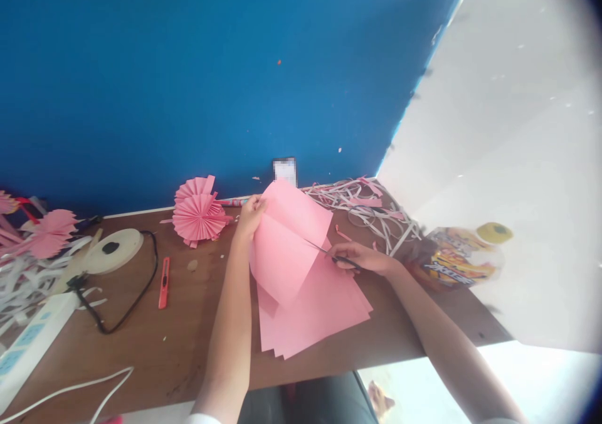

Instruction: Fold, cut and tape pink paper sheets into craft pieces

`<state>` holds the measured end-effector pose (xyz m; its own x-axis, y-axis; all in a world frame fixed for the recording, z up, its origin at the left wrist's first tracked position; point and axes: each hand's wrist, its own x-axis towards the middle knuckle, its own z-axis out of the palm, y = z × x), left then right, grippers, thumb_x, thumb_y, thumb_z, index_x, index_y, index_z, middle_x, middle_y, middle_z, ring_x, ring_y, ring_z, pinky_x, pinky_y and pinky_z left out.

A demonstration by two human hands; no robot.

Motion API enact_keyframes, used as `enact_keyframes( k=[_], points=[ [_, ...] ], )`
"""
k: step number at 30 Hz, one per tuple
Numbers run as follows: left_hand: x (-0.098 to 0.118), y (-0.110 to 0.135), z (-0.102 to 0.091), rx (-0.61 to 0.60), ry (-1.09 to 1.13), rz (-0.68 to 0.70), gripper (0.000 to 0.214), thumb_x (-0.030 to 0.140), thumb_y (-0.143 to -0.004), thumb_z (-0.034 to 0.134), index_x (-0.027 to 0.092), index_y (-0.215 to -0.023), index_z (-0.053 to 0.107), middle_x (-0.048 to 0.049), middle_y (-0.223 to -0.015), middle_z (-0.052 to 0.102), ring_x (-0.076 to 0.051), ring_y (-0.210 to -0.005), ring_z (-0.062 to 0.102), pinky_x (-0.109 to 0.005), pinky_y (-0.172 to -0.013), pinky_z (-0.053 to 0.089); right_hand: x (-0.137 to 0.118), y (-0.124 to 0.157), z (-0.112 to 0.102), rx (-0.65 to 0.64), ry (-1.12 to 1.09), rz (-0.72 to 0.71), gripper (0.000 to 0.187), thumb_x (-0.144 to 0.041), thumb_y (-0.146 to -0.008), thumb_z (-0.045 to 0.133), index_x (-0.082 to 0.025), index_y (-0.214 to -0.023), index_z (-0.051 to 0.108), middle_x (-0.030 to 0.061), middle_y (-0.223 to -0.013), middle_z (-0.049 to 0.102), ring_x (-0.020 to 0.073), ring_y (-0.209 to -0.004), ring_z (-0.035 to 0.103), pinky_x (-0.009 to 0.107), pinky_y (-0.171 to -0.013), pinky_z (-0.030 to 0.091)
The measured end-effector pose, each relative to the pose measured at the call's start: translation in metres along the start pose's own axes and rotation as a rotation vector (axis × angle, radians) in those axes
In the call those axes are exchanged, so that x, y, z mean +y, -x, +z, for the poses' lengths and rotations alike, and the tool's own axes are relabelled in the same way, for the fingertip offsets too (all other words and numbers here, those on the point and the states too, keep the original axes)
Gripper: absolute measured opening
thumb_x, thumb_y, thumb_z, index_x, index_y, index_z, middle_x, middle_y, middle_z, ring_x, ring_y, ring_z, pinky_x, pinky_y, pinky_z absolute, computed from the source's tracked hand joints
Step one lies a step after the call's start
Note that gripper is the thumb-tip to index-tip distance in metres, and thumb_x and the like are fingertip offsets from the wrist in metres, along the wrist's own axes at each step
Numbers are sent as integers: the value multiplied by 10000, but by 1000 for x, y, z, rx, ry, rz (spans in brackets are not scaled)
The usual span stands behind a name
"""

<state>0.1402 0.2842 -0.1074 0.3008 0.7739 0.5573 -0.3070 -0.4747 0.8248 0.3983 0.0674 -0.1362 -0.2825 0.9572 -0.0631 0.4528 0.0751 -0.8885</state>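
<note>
My left hand (249, 214) pinches the top edge of a pink paper sheet (286, 242) and lifts it, curved, above a stack of pink sheets (320, 311) lying on the brown table (188, 323). My right hand (360, 258) is closed round the handles of dark scissors (324, 250), whose blades cut into the right edge of the lifted sheet. Both forearms reach in from the near edge of the table.
Pink pleated paper fans (200, 214) lean at the blue wall, and more fans (47, 233) lie far left. A red utility knife (163, 283), a tape roll (113, 248), a black cable (141, 292), a white power strip (28, 342), paper strips (371, 207) and a snack bag (458, 258) sit around.
</note>
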Motion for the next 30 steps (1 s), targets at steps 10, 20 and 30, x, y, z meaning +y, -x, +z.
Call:
enact_keyframes(
  k=[10, 20, 30],
  points=[
    [-1, 0, -2, -5, -19, 6, 390, 472, -740, 674, 162, -962, 592, -33, -972, 624, -118, -790, 547, -190, -702, 416, -3, 0, 1, 53, 7, 15, 590, -547, -740, 678, -60, -1064, 598, -3, -654, 502, 32, -465, 472, 145, -426, 344],
    [0, 0, -1, -2, -13, 10, 386, 465, -737, 675, 159, -960, 598, -41, -1008, 621, -125, -807, 552, -200, -716, 424, 0, -1, 2, 69, 10, 13, 595, -540, -738, 685, -65, -1088, 608, 1, -648, 516, 25, -441, 456, 142, -406, 330],
    [-4, -2, -3, 6, -35, 15, 401, 478, -730, 675, 165, -971, 604, -45, -1028, 620, -137, -849, 558, -206, -733, 428, -5, 1, 3, 77, 29, 13, 624, -554, -721, 692, -50, -1082, 616, 13, -665, 533, 21, -445, 458, 144, -413, 321]
  ],
)
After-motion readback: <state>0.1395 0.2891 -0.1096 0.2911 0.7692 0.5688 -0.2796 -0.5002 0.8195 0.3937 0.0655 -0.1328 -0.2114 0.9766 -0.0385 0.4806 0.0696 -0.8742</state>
